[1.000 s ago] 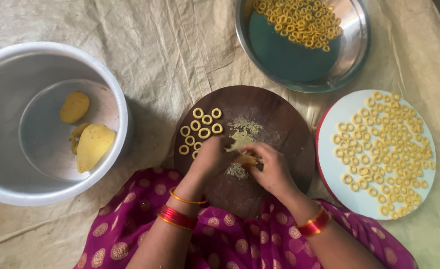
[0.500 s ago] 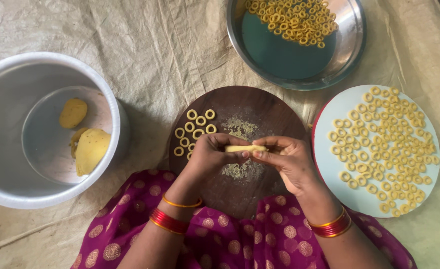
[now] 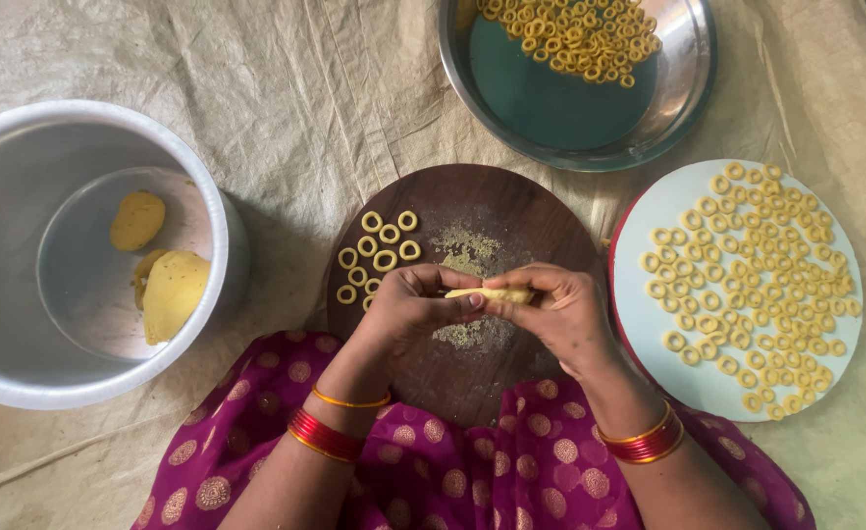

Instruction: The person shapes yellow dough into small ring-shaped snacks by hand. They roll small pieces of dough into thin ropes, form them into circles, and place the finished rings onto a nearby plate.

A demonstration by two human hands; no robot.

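1. Sitting left of everything: large steel pot (image 3: 21, 177) holding yellow dough lumps (image 3: 173, 292).
2. Lying centre: round dark wooden board (image 3: 541, 221) carrying small dough rings (image 3: 379, 250).
3. Pinching above board: left hand (image 3: 408, 312) and right hand (image 3: 560, 314), fingers closed on thin pale dough strip (image 3: 492, 293).

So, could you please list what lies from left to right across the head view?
Large steel pot holding yellow dough lumps → small dough rings on the round dark wooden board → thin dough strip pinched between both hands → white round plate covered in rings.
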